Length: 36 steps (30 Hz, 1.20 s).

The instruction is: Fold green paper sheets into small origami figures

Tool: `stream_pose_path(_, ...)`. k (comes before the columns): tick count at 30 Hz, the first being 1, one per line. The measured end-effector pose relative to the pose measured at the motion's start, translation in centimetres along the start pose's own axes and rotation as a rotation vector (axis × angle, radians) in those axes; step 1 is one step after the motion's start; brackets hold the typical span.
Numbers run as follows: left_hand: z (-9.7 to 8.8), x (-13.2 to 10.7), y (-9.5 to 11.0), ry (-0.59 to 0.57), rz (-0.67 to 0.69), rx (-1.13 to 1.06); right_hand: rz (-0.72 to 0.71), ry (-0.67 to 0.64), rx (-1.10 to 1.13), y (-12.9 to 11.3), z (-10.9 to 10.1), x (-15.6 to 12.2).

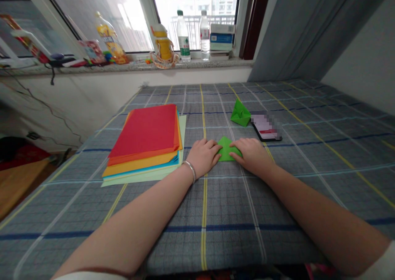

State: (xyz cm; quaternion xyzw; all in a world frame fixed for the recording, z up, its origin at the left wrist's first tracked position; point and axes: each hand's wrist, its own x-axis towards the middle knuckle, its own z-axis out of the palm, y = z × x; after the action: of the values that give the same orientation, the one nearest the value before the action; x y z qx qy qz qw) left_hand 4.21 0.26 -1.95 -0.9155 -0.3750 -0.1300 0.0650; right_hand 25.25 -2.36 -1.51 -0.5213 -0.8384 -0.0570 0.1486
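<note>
A small green folded paper (226,151) lies on the checked cloth between my hands, its peak pointing away from me. My left hand (204,154), with a silver bangle on the wrist, grips its left edge with curled fingers. At the right edge, my right hand (252,153) holds the paper between thumb and fingers. The paper's side corners are hidden under my fingertips. Farther off, a second green folded paper piece (240,114) stands up, boat-like in form. Left of my left hand rests a stack of coloured paper (146,130), red on top.
A phone (266,126) with its screen lit lies beside the standing green piece. The checked tablecloth (296,202) covers the table. On the windowsill stand water bottles (183,37), a yellow cup (163,43), a drink bottle (111,41) and boxes (221,37).
</note>
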Motion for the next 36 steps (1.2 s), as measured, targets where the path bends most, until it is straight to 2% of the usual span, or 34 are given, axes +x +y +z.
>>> stream_pose_path(5, 0.4, 0.2, -0.4, -0.003, -0.024, -0.017, 0.014, 0.004, 0.081, -0.1, 0.6, 0.4)
stream_pose_path(10, -0.3, 0.0, 0.4, -0.011, -0.006, 0.063, 0.03, -0.001, 0.196, 0.3, 1.8, 0.7)
stream_pose_path(15, -0.8, -0.2, 1.6, 0.045, 0.166, 0.081, 0.036, 0.032, 0.212, 0.5, 2.3, 0.8)
stream_pose_path(18, -0.6, -0.4, 1.8, -0.007, 0.25, -0.042, 0.039, 0.036, 0.216, 0.4, 2.2, 0.8)
stream_pose_path(22, -0.3, -0.9, 1.1, -0.115, 0.244, -0.172, 0.062, 0.017, 0.21, 0.6, 1.8, 0.8)
stream_pose_path(26, -0.3, -1.1, 0.6, -0.225, 0.27, -0.187, 0.117, -0.052, 0.169, 1.4, 1.3, 0.4)
stream_pose_path(30, -0.3, -1.1, 0.6, -0.234, 0.285, -0.167, 0.198, -0.108, 0.178, 2.6, 0.5, -0.2)
stream_pose_path(36, -0.2, -1.0, 0.7, -0.24, 0.29, -0.161, 0.285, -0.137, 0.355, 4.4, -0.3, -1.1)
